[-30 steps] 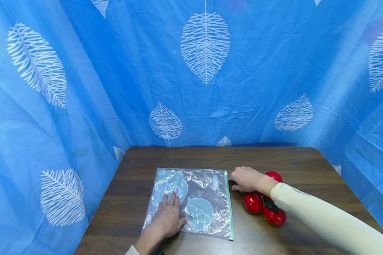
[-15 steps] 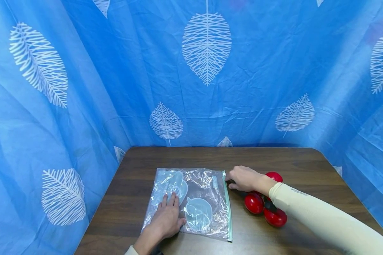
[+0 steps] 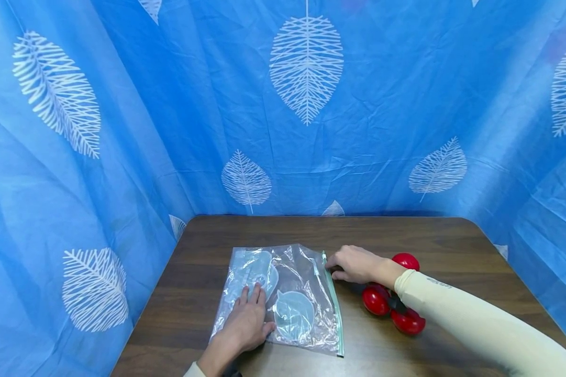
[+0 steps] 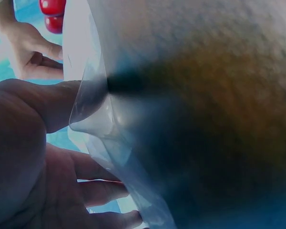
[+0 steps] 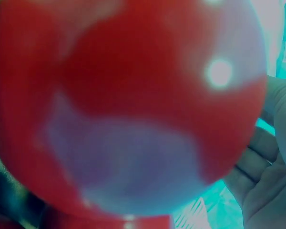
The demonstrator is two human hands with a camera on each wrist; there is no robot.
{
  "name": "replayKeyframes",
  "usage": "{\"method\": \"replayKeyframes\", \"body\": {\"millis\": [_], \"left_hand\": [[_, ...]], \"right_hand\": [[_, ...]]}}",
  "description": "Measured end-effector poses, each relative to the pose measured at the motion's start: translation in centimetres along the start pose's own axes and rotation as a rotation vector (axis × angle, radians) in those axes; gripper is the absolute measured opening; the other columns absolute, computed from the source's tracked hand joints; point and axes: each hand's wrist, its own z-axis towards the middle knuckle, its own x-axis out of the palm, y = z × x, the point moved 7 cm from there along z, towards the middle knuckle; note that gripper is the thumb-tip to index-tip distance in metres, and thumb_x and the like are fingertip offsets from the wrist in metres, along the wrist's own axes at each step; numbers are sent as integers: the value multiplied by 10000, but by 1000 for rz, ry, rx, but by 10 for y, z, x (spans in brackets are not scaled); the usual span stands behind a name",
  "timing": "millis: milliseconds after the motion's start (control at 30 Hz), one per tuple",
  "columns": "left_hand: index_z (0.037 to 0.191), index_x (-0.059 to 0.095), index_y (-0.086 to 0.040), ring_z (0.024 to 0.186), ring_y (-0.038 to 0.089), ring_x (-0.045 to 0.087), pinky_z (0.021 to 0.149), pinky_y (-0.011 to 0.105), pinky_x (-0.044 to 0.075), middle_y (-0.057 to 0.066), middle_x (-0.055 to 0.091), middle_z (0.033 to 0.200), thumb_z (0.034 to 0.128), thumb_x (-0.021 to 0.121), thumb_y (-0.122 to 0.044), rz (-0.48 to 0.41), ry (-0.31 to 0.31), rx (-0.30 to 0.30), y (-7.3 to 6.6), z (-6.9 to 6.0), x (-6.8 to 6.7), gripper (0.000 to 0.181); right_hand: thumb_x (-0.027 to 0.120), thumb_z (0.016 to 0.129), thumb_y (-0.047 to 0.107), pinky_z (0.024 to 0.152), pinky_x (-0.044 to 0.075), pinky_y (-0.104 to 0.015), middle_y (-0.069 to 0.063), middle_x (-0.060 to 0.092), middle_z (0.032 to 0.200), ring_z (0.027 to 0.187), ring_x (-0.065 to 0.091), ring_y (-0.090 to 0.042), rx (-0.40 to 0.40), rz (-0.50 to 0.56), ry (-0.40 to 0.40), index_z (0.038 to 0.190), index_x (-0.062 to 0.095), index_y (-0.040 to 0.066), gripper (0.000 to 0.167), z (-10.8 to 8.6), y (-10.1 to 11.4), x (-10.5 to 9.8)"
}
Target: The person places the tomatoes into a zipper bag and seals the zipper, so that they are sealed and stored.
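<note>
Flanking the bag (image 3: 292, 277), red balls (image 3: 376, 300) crowd the right grip (image 3: 353, 264) — pinch unclear — left grip (image 3: 246, 322) spread.

The left hand (image 3: 246, 323) was on the near side, lower left of the middle, flat with its back facing up. Its fingers (image 3: 256, 296) were straight, a little spread, and pointed to the far side. Its left thumb (image 3: 269, 328) stuck out to the right. Only a bit of left sleeve (image 3: 195, 371) showed behind the wrist.

The right arm (image 3: 509, 337) came in from the near right corner and reached far and left. A pale right sleeve (image 3: 433, 299) covered it down to the bare right wrist (image 3: 390, 273). The right hand (image 3: 356, 264) was bent and pointed left, with its right thumb (image 3: 340, 275) on the near side. Its fingertips were hard to see.
</note>
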Motion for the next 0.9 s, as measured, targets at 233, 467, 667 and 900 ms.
{"method": "replayKeyframes", "body": {"millis": [233,467,667,900], "left_hand": [[1597,433,104,1567,603,344,1244,696,374,324,370,1712,979,804,-394,-8,3,-4,1,0,0,876],[1608,425,99,1581,592,328,1256,691,363,315,357,1724,988,796,-403,-13,8,-10,2,1,1,879],[1612,418,100,1580,592,328,1256,688,362,312,346,1729,976,798,-419,5,2,-2,2,1,1,904],[1613,420,98,1582,589,330,1257,686,362,311,347,1730,978,793,-423,12,6,-6,2,1,2,902]], "right_hand": [[813,986,135,768,629,-292,80,806,944,726,598,-7,44,28,1,1102,857,170,128,2,-4,2],[817,974,101,767,632,-305,57,811,962,735,590,-29,75,38,-27,1139,859,150,177,-1,-10,4],[808,953,83,621,547,-266,83,733,780,643,515,-55,117,-18,-65,927,838,153,81,-4,-14,2],[829,934,78,575,497,-261,111,675,704,613,463,-58,130,-72,-58,865,821,168,113,-8,-13,1]]}}
